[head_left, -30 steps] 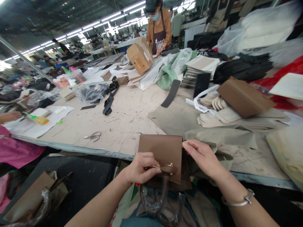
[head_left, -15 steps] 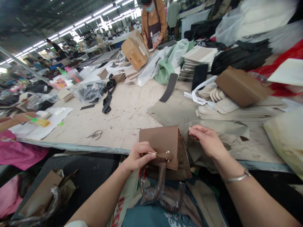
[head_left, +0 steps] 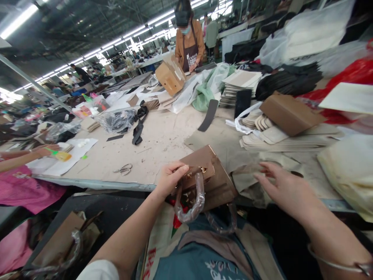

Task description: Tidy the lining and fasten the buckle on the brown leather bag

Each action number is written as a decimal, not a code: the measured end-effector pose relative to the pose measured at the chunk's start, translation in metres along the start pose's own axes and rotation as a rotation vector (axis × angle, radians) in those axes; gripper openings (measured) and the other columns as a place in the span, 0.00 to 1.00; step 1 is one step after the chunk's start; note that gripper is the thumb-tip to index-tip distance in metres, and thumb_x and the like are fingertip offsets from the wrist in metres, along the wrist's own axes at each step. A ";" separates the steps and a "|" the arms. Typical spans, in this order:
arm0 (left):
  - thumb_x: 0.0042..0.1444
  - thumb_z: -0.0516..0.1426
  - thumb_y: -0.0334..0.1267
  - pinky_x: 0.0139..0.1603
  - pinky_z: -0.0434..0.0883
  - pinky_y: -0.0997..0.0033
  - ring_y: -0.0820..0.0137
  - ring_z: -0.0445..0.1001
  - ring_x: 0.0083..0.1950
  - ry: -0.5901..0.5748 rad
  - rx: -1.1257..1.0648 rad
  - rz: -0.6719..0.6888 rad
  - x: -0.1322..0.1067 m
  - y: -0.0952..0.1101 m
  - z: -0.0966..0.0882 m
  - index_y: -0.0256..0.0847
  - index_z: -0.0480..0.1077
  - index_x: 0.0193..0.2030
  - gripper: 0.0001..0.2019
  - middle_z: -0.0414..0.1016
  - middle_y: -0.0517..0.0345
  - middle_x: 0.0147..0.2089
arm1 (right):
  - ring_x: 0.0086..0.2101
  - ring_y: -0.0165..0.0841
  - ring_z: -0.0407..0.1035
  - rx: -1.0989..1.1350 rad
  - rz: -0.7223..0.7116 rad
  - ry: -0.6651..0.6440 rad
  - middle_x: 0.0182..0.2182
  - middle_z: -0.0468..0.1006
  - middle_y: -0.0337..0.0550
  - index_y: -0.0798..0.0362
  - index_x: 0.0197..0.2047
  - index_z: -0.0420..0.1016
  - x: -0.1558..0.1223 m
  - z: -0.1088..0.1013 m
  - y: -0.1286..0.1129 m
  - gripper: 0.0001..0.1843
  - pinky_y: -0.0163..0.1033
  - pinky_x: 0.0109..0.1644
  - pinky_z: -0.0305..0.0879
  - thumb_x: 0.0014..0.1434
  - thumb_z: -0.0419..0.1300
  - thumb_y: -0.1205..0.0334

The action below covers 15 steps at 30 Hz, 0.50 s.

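Observation:
A small brown leather handbag [head_left: 214, 177] with a gold clasp and plastic-wrapped handles [head_left: 190, 204] is tilted up at the near edge of the table, in front of me. My left hand [head_left: 170, 179] grips the bag at its flap and clasp, fingers closed on it. To the right of the bag my right hand [head_left: 284, 188] hovers with its fingers spread, holding nothing, over crumpled grey-beige sheet material [head_left: 256, 181].
Scissors [head_left: 124, 169] lie on the table [head_left: 157, 144] to the left. Stacks of cut beige pieces [head_left: 276, 138], a brown box [head_left: 288, 112] and black strips [head_left: 208, 114] sit beyond. A neighbour's hand [head_left: 48, 149] holds a brush at left; a person in an apron [head_left: 189, 39] works at the far end.
The bag has been lifted and tilted up off the table by my left hand. My right hand let go of the bag's edge, moved right and opened.

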State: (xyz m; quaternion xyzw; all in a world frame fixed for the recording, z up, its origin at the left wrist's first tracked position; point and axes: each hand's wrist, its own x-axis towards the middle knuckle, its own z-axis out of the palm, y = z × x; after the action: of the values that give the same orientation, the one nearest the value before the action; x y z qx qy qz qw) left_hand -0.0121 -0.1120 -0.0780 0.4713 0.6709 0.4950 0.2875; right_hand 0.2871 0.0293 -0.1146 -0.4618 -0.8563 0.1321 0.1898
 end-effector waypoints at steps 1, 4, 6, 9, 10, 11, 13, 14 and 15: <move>0.54 0.57 0.47 0.31 0.61 0.74 0.74 0.62 0.29 0.000 0.010 0.008 -0.001 0.001 0.003 0.34 0.71 0.26 0.16 0.65 0.60 0.25 | 0.39 0.52 0.73 -0.043 0.007 0.048 0.46 0.76 0.59 0.57 0.58 0.66 -0.012 -0.004 -0.001 0.29 0.51 0.38 0.67 0.59 0.52 0.48; 0.55 0.56 0.45 0.31 0.60 0.75 0.75 0.61 0.29 0.001 0.040 0.030 -0.005 0.004 0.011 0.34 0.70 0.24 0.15 0.63 0.61 0.24 | 0.38 0.52 0.73 -0.046 0.066 0.037 0.45 0.75 0.62 0.60 0.62 0.59 -0.054 -0.007 -0.003 0.33 0.53 0.38 0.68 0.60 0.51 0.48; 0.55 0.56 0.44 0.31 0.59 0.75 0.75 0.60 0.28 0.001 0.050 0.045 -0.007 0.005 0.015 0.34 0.69 0.23 0.15 0.62 0.62 0.24 | 0.33 0.46 0.74 0.122 0.126 -0.106 0.36 0.79 0.53 0.56 0.59 0.64 -0.082 0.004 -0.006 0.29 0.48 0.36 0.69 0.60 0.51 0.48; 0.55 0.55 0.44 0.31 0.59 0.75 0.75 0.59 0.28 0.009 0.043 0.040 -0.009 0.006 0.017 0.35 0.67 0.22 0.16 0.61 0.63 0.23 | 0.35 0.40 0.75 0.491 0.217 -0.374 0.36 0.79 0.48 0.53 0.53 0.68 -0.111 0.035 -0.020 0.24 0.43 0.39 0.70 0.60 0.52 0.47; 0.56 0.55 0.44 0.31 0.59 0.75 0.75 0.59 0.28 0.016 0.038 0.034 -0.009 0.006 0.017 0.35 0.67 0.23 0.16 0.61 0.63 0.23 | 0.37 0.40 0.74 0.604 0.257 -0.432 0.38 0.79 0.49 0.55 0.54 0.67 -0.115 0.048 -0.026 0.26 0.43 0.41 0.70 0.60 0.53 0.46; 0.56 0.55 0.44 0.31 0.59 0.75 0.75 0.59 0.28 0.021 0.036 0.030 -0.010 0.006 0.016 0.35 0.67 0.23 0.16 0.61 0.63 0.23 | 0.38 0.40 0.74 0.709 0.293 -0.466 0.39 0.78 0.49 0.56 0.56 0.66 -0.117 0.059 -0.033 0.28 0.44 0.43 0.70 0.59 0.54 0.47; 0.56 0.55 0.45 0.31 0.59 0.75 0.75 0.60 0.28 0.033 0.048 0.044 -0.014 0.006 0.015 0.35 0.68 0.24 0.16 0.61 0.63 0.23 | 0.38 0.40 0.73 0.907 0.324 -0.465 0.37 0.78 0.48 0.58 0.56 0.65 -0.116 0.076 -0.046 0.29 0.45 0.44 0.69 0.56 0.56 0.47; 0.57 0.54 0.44 0.31 0.60 0.75 0.74 0.60 0.29 0.041 0.060 0.065 -0.017 0.005 0.014 0.35 0.68 0.24 0.15 0.61 0.63 0.24 | 0.38 0.40 0.72 0.986 0.322 -0.431 0.36 0.77 0.47 0.58 0.54 0.67 -0.113 0.080 -0.053 0.28 0.44 0.44 0.68 0.56 0.57 0.48; 0.57 0.54 0.44 0.31 0.60 0.74 0.74 0.61 0.29 0.052 0.070 0.092 -0.021 0.004 0.013 0.35 0.68 0.24 0.15 0.62 0.62 0.24 | 0.38 0.39 0.71 1.047 0.313 -0.384 0.36 0.76 0.45 0.57 0.51 0.69 -0.111 0.080 -0.060 0.26 0.43 0.45 0.67 0.55 0.58 0.48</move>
State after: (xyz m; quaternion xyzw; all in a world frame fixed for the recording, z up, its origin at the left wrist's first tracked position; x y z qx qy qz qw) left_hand 0.0083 -0.1261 -0.0803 0.4985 0.6725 0.4961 0.2305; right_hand 0.2623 -0.1002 -0.1839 -0.3953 -0.6174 0.6461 0.2123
